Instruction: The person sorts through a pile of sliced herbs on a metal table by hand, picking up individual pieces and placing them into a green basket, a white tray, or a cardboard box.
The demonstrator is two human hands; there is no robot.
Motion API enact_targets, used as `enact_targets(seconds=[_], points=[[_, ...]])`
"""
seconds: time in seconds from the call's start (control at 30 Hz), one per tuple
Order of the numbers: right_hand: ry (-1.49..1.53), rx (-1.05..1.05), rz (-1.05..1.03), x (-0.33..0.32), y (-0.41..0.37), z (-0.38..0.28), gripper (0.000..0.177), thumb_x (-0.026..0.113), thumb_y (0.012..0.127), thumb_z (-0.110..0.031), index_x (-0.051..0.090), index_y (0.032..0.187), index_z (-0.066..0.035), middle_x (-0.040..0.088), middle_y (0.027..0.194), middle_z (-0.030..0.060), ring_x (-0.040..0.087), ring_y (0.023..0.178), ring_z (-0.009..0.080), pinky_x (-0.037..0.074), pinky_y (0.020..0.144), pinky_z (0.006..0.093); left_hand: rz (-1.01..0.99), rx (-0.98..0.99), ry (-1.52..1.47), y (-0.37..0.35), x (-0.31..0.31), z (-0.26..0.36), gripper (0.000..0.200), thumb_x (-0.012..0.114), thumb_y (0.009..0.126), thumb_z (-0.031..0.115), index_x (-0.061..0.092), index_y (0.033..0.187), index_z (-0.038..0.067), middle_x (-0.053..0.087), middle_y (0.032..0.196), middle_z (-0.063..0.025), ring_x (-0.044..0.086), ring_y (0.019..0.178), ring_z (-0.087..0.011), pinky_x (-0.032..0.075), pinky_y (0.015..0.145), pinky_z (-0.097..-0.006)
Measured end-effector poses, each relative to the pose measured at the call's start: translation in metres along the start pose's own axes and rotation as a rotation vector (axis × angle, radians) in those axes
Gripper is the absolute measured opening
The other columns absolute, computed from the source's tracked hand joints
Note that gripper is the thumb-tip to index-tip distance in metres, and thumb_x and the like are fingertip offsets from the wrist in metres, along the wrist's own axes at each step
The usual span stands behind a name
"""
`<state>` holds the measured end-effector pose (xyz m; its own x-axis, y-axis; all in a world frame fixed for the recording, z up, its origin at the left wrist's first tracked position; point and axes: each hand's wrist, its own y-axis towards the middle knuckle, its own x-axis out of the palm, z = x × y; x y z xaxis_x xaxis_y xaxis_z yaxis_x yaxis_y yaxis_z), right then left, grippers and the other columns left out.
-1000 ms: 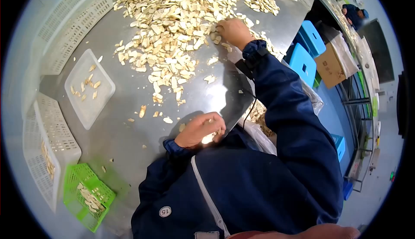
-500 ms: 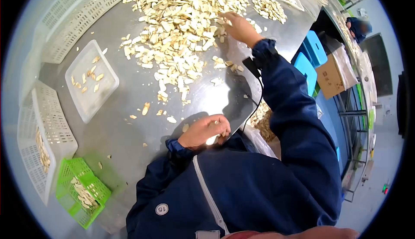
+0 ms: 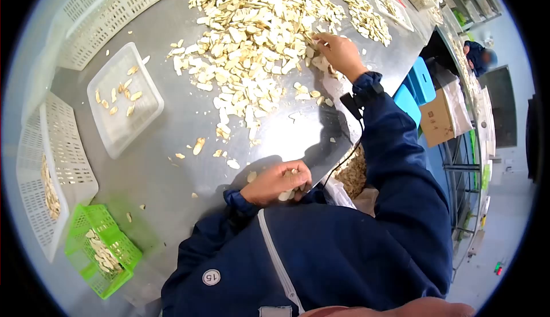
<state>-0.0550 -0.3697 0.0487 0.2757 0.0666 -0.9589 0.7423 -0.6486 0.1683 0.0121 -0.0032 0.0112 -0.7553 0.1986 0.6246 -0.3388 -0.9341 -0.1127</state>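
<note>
A large heap of pale, dried root-like slices [image 3: 252, 36] spreads over the steel table [image 3: 189, 116]. At the heap's right edge is my right hand [image 3: 342, 56], its fingers bent together among the slices; what they pinch, if anything, is hidden. Close to my body, by the table's near edge, my left hand [image 3: 274, 184] is curled round a few pale slices [image 3: 286, 194], which show between its fingers. Some loose slices [image 3: 233, 164] lie on the metal between the heap and my left hand.
Left stands a white tray [image 3: 154, 106] with several browner slices, beside white perforated baskets [image 3: 77, 162] and a green basket [image 3: 129, 254]. Below the right edge is an open bag of slices [image 3: 350, 174]. Blue bins [image 3: 421, 82], a carton [image 3: 436, 119] and another person [image 3: 475, 56] are further right.
My right hand has shifted slightly along the heap's right edge, and its fingers are more bent. My left hand stays near the table edge, still holding slices. The whole view has shifted a little.
</note>
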Motion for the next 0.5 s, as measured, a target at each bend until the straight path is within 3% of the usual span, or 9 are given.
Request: enact_targets(seconds=[0.07, 0.17, 0.2, 0.3, 0.37, 0.43, 0.5], points=[[0.182, 0.025, -0.038, -0.012, -0.011, -0.005, 0.031, 0.068, 0.100, -0.018, 0.073, 0.130, -0.012, 0.077, 0.098, 0.0137, 0.076, 0.085, 0.0264, 0.059, 0.079, 0.0368, -0.011, 0.019, 0.018, 0.000, 0.000, 0.001, 0.028, 0.057, 0.111, 0.030, 0.065, 0.106, 0.003, 0.063, 0.089, -0.0034, 0.061, 0.078, -0.0113, 0.049, 0.076, -0.0275], [0.731, 0.092, -0.244, -0.017, -0.005, -0.025, 0.036, 0.068, 0.102, -0.017, 0.068, 0.136, -0.005, 0.075, 0.096, 0.0087, 0.072, 0.085, 0.0151, 0.058, 0.081, 0.0290, -0.018, 0.007, -0.052, -0.001, 0.001, 0.000, 0.029, 0.055, 0.112, 0.030, 0.066, 0.105, 0.003, 0.062, 0.090, -0.0022, 0.059, 0.080, -0.0104, 0.048, 0.077, -0.0273], [0.788, 0.040, -0.325, -0.025, -0.004, -0.044, 0.038, 0.066, 0.103, -0.012, 0.064, 0.139, -0.001, 0.073, 0.098, 0.0063, 0.068, 0.088, 0.0112, 0.057, 0.084, 0.0266, -0.021, 0.037, -0.020, 0.000, 0.000, -0.003, 0.030, 0.055, 0.112, 0.030, 0.066, 0.105, 0.003, 0.062, 0.090, -0.0019, 0.059, 0.081, -0.0101, 0.048, 0.077, -0.0273], [0.701, -0.147, -0.513, -0.038, 0.005, -0.104, 0.040, 0.068, 0.099, -0.011, 0.066, 0.139, -0.006, 0.075, 0.104, 0.0093, 0.068, 0.090, 0.0131, 0.055, 0.085, 0.0283, -0.013, 0.101, 0.064, 0.003, -0.001, -0.009, 0.030, 0.057, 0.111, 0.031, 0.065, 0.104, 0.003, 0.062, 0.090, -0.0018, 0.059, 0.082, -0.0096, 0.048, 0.075, -0.0265], [0.491, -0.249, -0.656, -0.030, 0.017, -0.142, 0.040, 0.069, 0.096, -0.010, 0.068, 0.136, -0.005, 0.075, 0.101, 0.0060, 0.068, 0.089, 0.0132, 0.055, 0.084, 0.0303, 0.007, 0.089, 0.114, 0.002, 0.000, -0.005, 0.028, 0.060, 0.109, 0.032, 0.064, 0.102, 0.005, 0.063, 0.091, -0.0027, 0.061, 0.081, -0.0099, 0.049, 0.072, -0.0249], [0.420, -0.392, -0.613, -0.014, 0.025, -0.191, 0.040, 0.069, 0.098, -0.011, 0.067, 0.137, -0.006, 0.072, 0.099, 0.0030, 0.068, 0.090, 0.0126, 0.055, 0.084, 0.0296, 0.024, 0.038, 0.032, -0.003, 0.007, -0.002, 0.032, 0.060, 0.109, 0.035, 0.064, 0.100, 0.005, 0.063, 0.085, -0.0018, 0.059, 0.074, -0.0088, 0.046, 0.065, -0.0245], [1.009, -0.386, -0.464, -0.002, 0.015, -0.237, 0.048, 0.066, 0.101, -0.013, 0.058, 0.146, 0.000, 0.072, 0.125, 0.0083, 0.071, 0.098, 0.0153, 0.056, 0.085, 0.0285, 0.031, -0.061, 0.007, -0.002, 0.007, -0.001, 0.031, 0.059, 0.109, 0.035, 0.064, 0.102, 0.006, 0.063, 0.081, -0.0013, 0.056, 0.066, -0.0075, 0.043, 0.057, -0.0238]])
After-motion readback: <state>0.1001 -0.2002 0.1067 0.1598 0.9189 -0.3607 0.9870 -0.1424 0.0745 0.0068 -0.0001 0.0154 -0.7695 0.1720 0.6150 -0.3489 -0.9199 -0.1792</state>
